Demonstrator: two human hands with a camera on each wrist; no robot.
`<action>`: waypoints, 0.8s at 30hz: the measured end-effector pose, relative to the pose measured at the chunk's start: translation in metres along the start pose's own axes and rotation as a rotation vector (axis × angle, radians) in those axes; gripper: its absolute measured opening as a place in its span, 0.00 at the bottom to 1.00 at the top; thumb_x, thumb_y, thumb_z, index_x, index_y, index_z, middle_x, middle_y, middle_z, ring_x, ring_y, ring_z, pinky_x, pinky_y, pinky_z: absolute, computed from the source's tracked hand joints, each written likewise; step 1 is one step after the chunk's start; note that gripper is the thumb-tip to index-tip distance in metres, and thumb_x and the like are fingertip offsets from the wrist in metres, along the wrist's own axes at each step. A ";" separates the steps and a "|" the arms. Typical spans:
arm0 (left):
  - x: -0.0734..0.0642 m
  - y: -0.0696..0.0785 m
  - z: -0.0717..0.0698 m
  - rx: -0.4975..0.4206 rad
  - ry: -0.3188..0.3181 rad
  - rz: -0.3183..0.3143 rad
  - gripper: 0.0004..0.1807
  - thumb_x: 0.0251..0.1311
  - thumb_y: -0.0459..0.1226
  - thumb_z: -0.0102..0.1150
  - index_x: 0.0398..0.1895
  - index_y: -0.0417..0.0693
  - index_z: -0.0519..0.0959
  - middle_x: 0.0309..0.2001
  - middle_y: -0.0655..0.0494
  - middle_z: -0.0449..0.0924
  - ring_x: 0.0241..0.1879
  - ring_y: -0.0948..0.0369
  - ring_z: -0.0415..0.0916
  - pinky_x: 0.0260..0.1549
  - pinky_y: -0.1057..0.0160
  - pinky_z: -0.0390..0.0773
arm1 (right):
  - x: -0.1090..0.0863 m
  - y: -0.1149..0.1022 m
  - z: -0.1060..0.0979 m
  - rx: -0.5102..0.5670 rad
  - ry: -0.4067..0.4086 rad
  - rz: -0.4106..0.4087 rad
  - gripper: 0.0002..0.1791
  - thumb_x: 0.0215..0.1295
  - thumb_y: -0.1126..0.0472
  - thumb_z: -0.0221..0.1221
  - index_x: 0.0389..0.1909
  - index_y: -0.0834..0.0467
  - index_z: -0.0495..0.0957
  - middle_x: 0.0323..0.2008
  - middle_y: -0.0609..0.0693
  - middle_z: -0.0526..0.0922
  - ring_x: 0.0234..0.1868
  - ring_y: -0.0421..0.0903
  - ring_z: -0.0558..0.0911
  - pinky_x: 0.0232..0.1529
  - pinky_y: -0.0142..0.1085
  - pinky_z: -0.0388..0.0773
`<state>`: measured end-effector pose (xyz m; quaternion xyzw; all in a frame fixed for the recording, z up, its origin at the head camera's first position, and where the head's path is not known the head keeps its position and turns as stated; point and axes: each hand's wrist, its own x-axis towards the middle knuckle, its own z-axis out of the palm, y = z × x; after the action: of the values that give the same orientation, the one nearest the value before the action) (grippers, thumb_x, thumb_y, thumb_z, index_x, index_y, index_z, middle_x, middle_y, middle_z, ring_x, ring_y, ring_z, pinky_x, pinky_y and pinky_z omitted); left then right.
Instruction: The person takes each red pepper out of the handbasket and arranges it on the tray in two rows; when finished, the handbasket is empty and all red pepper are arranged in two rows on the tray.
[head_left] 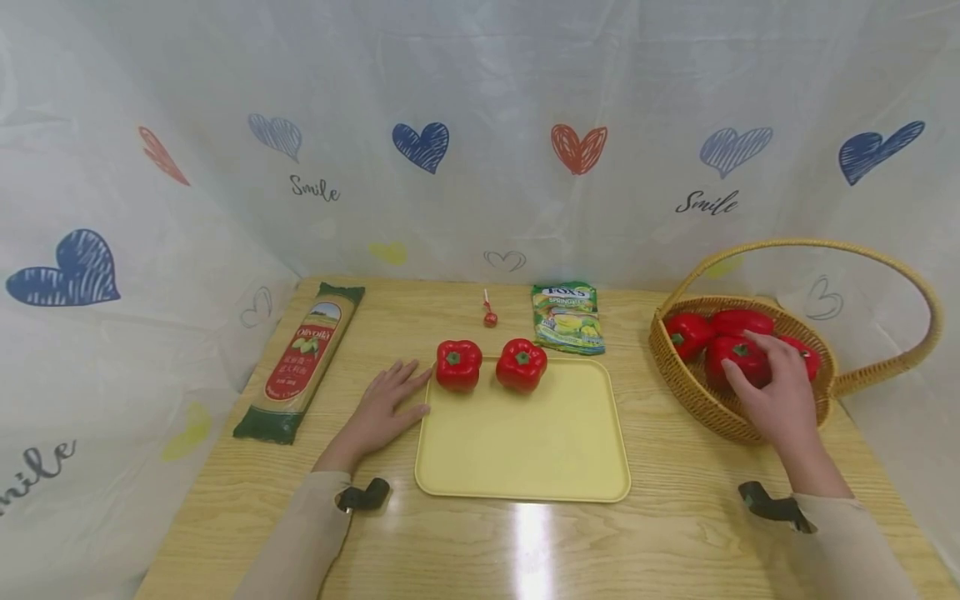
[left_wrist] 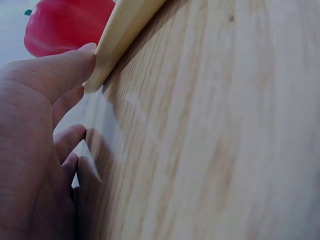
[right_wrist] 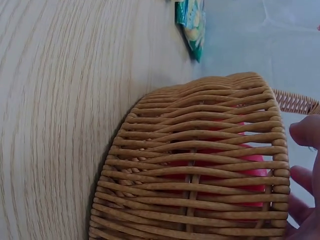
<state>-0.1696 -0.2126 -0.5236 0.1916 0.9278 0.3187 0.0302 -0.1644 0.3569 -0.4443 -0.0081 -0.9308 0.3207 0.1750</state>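
Note:
Two red bell peppers sit side by side at the far edge of a pale yellow tray. My left hand lies with spread fingers at the tray's left edge, thumb and index fingertips at its rim in the left wrist view. Over at the right, my right hand reaches into a wicker basket. Its thumb and fingers are spread over a red bell pepper there. In the right wrist view, the basket's woven side hides most of the peppers.
Several other red peppers lie in the basket, whose tall handle arches up and rightward. A Fox's candy bag and a red lollipop lie behind the tray. At the left is a long Olivoilà packet.

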 end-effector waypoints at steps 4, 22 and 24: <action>0.000 0.000 0.000 -0.007 0.001 0.000 0.35 0.71 0.52 0.58 0.78 0.57 0.65 0.80 0.46 0.53 0.80 0.44 0.41 0.77 0.42 0.35 | 0.002 0.003 0.001 -0.036 -0.048 0.028 0.34 0.72 0.54 0.61 0.71 0.67 0.65 0.70 0.73 0.61 0.70 0.74 0.58 0.61 0.75 0.59; 0.000 0.000 -0.001 -0.009 -0.006 -0.004 0.35 0.71 0.52 0.58 0.78 0.56 0.64 0.80 0.47 0.53 0.80 0.44 0.41 0.77 0.42 0.36 | 0.011 0.006 0.003 -0.109 -0.182 0.058 0.37 0.74 0.50 0.59 0.73 0.69 0.61 0.68 0.78 0.60 0.68 0.78 0.59 0.61 0.75 0.59; 0.000 0.001 -0.001 -0.009 -0.007 -0.005 0.35 0.71 0.53 0.58 0.78 0.56 0.64 0.80 0.47 0.53 0.80 0.45 0.41 0.77 0.42 0.36 | 0.010 0.007 0.002 -0.111 -0.191 0.051 0.36 0.73 0.52 0.59 0.73 0.69 0.61 0.68 0.78 0.60 0.67 0.78 0.60 0.60 0.76 0.59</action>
<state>-0.1696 -0.2125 -0.5226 0.1905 0.9266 0.3223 0.0349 -0.1755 0.3622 -0.4468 -0.0109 -0.9591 0.2722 0.0767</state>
